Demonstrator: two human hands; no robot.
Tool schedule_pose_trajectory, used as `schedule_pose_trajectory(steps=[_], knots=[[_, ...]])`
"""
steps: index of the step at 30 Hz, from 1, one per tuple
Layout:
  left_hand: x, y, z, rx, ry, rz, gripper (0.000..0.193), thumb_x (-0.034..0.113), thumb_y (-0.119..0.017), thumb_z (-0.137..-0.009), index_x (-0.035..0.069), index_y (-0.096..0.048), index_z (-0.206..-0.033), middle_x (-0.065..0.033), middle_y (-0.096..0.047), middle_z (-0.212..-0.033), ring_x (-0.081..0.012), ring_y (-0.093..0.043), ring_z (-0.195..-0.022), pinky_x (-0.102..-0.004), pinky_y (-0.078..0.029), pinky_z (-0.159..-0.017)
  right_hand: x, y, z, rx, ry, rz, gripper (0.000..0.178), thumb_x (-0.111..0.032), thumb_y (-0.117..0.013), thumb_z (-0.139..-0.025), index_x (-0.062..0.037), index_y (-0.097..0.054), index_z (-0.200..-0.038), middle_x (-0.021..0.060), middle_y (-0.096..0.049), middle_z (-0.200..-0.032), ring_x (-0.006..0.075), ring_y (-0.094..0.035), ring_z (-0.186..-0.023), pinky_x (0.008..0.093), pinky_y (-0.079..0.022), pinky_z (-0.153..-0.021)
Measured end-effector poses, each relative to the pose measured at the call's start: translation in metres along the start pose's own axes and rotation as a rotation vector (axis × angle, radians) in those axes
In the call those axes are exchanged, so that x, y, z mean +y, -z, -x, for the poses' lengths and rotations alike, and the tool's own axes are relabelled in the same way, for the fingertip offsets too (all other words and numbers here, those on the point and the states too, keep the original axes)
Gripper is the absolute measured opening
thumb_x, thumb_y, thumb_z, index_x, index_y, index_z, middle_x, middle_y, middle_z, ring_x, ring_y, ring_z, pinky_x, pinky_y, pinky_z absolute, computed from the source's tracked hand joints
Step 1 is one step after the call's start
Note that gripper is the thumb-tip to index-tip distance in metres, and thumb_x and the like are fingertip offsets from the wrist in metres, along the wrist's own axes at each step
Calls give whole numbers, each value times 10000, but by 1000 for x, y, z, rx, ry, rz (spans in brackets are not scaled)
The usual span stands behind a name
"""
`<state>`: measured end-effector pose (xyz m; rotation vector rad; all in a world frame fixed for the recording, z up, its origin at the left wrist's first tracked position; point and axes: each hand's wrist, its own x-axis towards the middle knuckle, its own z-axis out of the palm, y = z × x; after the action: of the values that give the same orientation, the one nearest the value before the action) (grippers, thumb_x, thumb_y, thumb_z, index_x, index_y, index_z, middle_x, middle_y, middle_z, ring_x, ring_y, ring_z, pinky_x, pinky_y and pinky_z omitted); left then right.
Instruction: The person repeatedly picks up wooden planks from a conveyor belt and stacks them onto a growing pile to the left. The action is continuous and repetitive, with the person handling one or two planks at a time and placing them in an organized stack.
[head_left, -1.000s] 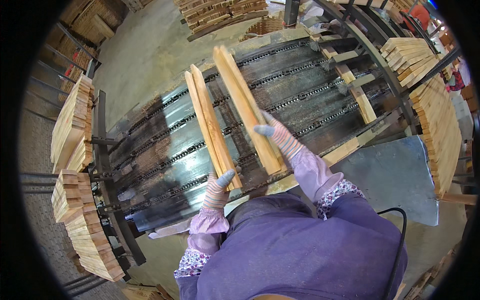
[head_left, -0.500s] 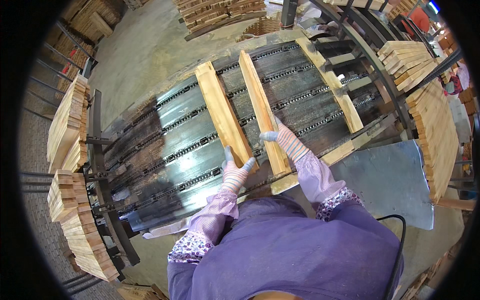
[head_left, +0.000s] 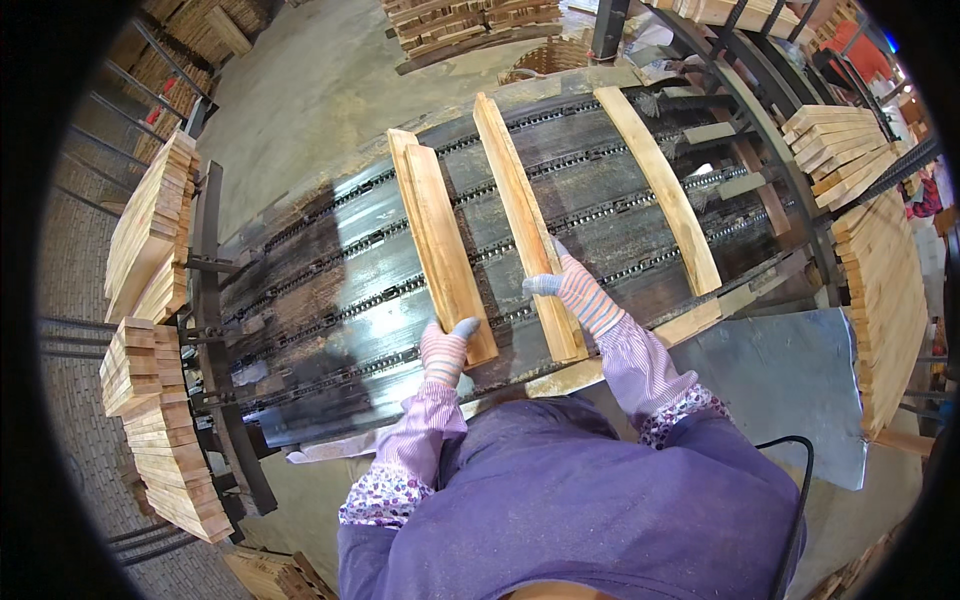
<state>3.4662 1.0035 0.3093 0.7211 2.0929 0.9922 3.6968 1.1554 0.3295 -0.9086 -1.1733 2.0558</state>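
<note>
Pale wooden plank, doubled on a second board (head_left: 440, 250), lying across the dark metal chain conveyor (head_left: 330, 300), near end under the left hand (head_left: 444, 352) in a striped glove, fingers curled flat on it, gripping nothing. Narrow light wooden plank (head_left: 525, 225) just beside, right hand (head_left: 575, 290) spread open and pressing on its near half, thumb pointing left. Third curved pale plank (head_left: 660, 190) lying well apart to the right. Plank ends partly hidden by both gloves; fingertip contact hard to make out. Stacked boards (head_left: 150, 230) cut off at left.
</note>
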Motion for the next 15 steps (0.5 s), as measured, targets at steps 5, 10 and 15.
schedule_pose_trajectory(steps=[5, 10, 15], knots=[[19, 13, 21, 171, -107, -255, 687, 311, -919, -705, -61, -663, -1222, -265, -749, -1029, -411, -730, -926, -467, -578, -862, -8, -4, 7, 6, 49, 27, 1030, -129, -914, -769, -14, -339, -1616, 116, -585, -1389, 195, -593, -1210, 311, -534, -1027], [40, 3, 35, 112, -180, -509, 922, 355, -922, -678, 18, -487, -1417, -320, -657, -1224, -483, -665, -1093, -526, -545, -956, -9, -4, 6, 22, 124, 101, 1028, -132, -910, -770, 5, -335, -1611, 116, -588, -1388, 186, -585, -1219, 311, -522, -1040], [33, -16, 39, 4, -98, -799, 971, 413, -904, -697, -2, -446, -1447, -329, -581, -1347, -497, -580, -1246, -537, -491, -1063, -14, -8, 13, -1, 68, 55, 1037, -152, -906, -782, 18, -315, -1617, 123, -598, -1388, 186, -583, -1231, 305, -508, -1053]])
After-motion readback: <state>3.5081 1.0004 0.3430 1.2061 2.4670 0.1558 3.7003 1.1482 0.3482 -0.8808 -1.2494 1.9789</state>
